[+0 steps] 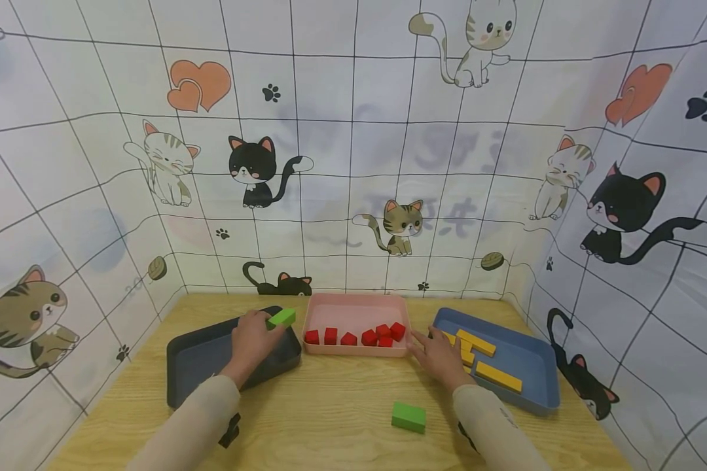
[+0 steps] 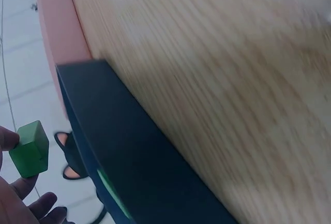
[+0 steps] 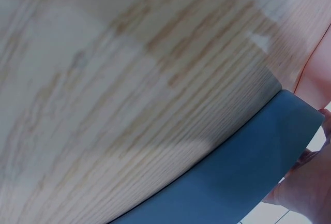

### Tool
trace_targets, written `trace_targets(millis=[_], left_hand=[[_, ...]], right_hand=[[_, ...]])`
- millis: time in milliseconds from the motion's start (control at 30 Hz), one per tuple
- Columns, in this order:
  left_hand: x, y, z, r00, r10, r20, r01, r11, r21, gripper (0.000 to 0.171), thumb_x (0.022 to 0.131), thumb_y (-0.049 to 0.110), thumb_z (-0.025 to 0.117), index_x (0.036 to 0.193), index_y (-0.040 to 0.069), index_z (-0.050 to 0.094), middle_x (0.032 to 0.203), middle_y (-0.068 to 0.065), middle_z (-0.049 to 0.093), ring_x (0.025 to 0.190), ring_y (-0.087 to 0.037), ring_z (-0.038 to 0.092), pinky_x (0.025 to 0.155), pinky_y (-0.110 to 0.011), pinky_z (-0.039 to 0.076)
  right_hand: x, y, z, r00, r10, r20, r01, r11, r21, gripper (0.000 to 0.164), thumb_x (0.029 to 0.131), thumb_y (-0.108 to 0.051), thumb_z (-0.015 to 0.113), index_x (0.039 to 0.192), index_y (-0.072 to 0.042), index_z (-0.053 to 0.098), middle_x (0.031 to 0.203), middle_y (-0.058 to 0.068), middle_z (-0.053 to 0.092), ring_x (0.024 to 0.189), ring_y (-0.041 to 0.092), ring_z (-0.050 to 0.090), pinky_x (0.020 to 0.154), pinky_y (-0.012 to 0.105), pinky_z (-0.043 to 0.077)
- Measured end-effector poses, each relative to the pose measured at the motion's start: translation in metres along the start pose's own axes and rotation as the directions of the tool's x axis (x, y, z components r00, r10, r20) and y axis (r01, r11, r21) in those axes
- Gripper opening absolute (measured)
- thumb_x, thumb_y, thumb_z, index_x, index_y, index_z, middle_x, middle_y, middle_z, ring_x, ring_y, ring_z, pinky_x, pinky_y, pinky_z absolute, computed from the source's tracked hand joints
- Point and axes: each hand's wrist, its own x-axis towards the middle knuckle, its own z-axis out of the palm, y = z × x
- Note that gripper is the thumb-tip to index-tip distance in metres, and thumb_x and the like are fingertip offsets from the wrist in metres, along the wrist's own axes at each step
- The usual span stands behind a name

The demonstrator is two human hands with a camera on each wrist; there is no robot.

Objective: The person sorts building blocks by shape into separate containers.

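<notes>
My left hand (image 1: 254, 341) pinches a green block (image 1: 281, 318) between thumb and fingers, above the far right part of the dark tray (image 1: 177, 386). From the left wrist view, the same block (image 2: 30, 149) shows beyond the dark tray's wall (image 2: 134, 146). A green strip (image 2: 113, 193) appears along that wall's rim. My right hand (image 1: 438, 356) is over the left end of the blue tray (image 1: 539, 392), its fingers reaching toward the pink tray's right edge. Whether they touch either tray is unclear. Another green block (image 1: 409, 417) lies on the table in front of it.
Several red blocks (image 1: 349, 339) sit in the pink tray (image 1: 356, 307) at the back middle. The blue tray has several yellow blocks (image 1: 498, 377), partly covered by my right hand. Cat-patterned cloth (image 1: 353, 144) surrounds the wooden table (image 1: 324, 418) at the back and sides.
</notes>
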Motion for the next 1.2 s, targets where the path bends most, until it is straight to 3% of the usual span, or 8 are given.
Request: trace_targets(millis=[233, 533, 833, 1200], left_hand=[[0.003, -0.021, -0.003, 0.999, -0.05, -0.012, 0.05, 0.999, 0.015, 0.05, 0.089, 0.035, 0.065, 0.118, -0.007, 0.066, 0.122, -0.026, 0.057, 0.108, -0.043, 0.052, 0.085, -0.06, 0.038], [0.004, -0.031, 0.005, 0.997, -0.08, 0.009, 0.079, 0.994, 0.076, 0.051, 0.089, 0.035, 0.064, 0.117, -0.008, 0.065, 0.122, -0.027, 0.056, 0.108, -0.043, 0.051, 0.085, -0.06, 0.04], [-0.001, -0.026, 0.006, 0.993, -0.105, 0.05, 0.101, 0.992, 0.074, 0.054, 0.091, 0.038, 0.068, 0.123, -0.005, 0.061, 0.124, -0.029, 0.053, 0.114, -0.047, 0.047, 0.091, -0.066, 0.035], [-0.003, -0.015, 0.012, 0.996, -0.07, 0.056, 0.067, 0.996, 0.06, 0.053, 0.093, 0.038, 0.068, 0.127, -0.003, 0.061, 0.13, -0.028, 0.052, 0.12, -0.046, 0.046, 0.096, -0.066, 0.034]], right_hand=[[0.0, 0.0, 0.001, 1.0, -0.001, 0.001, 0.001, 1.0, -0.008, 0.058, 0.1, -0.054, 0.048, 0.149, -0.023, 0.049, 0.153, 0.028, 0.033, 0.142, 0.048, 0.027, 0.108, 0.074, 0.002], [0.0, 0.0, 0.001, 1.0, 0.007, 0.002, -0.007, 1.0, -0.001, 0.058, 0.1, -0.054, 0.049, 0.149, -0.023, 0.049, 0.154, 0.028, 0.032, 0.142, 0.048, 0.026, 0.109, 0.074, 0.001], [-0.001, -0.001, -0.001, 1.0, -0.001, -0.006, 0.001, 1.0, 0.005, 0.056, 0.101, -0.052, 0.049, 0.148, -0.022, 0.05, 0.153, 0.028, 0.032, 0.141, 0.048, 0.027, 0.109, 0.074, 0.002], [-0.003, -0.002, -0.003, 1.0, -0.01, -0.011, 0.01, 1.0, -0.004, 0.055, 0.101, -0.051, 0.049, 0.148, -0.022, 0.05, 0.153, 0.029, 0.033, 0.141, 0.049, 0.028, 0.109, 0.074, 0.003]])
